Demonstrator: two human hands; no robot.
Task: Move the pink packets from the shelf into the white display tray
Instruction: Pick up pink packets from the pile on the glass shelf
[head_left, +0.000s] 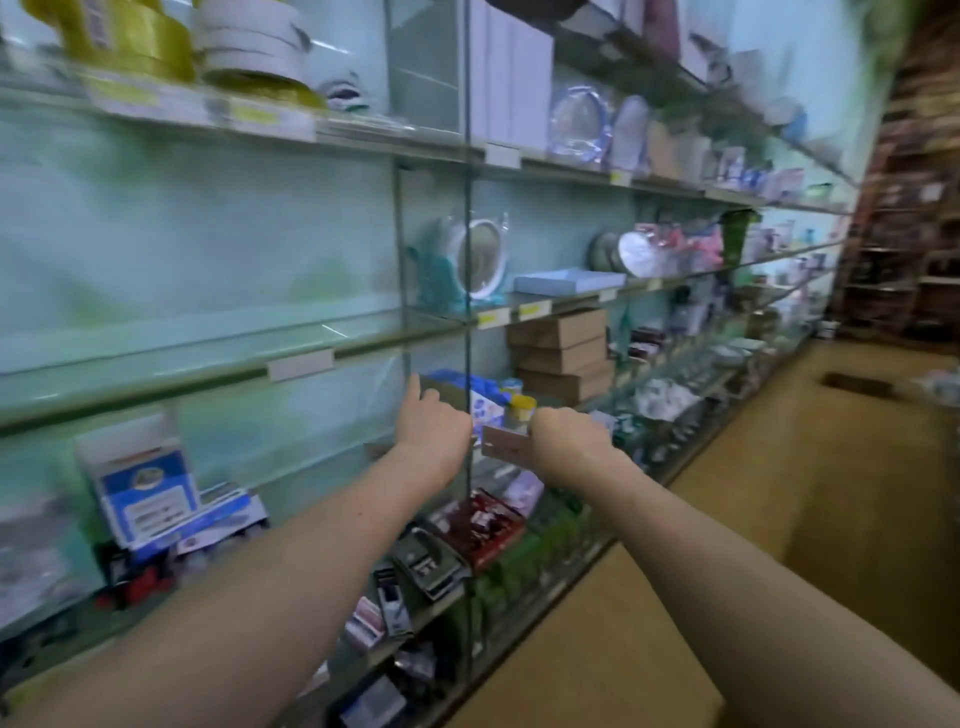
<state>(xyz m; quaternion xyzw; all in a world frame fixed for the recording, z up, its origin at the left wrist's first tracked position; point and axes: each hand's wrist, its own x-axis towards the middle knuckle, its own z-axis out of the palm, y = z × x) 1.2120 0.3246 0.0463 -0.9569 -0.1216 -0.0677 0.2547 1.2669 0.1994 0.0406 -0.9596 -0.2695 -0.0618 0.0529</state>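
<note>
Pink packet (505, 441) is pinched at its right edge by right hand (567, 439), fingers curled, and held near the front of the glass shelves (208, 358). Left hand (435, 423) is stretched out, fingers loosely straight, toward blue box (452, 380); contact cannot be told because of blur. Vertical glass divider (467, 291) is seen crossing between the two hands. Brown cartons (563, 353) are stacked right of the blue box. Pale tray (569, 280) is laid on the shelf above them, with round mirror (485, 260) to its left. Tan floor (779, 519) is seen on the right.
</note>
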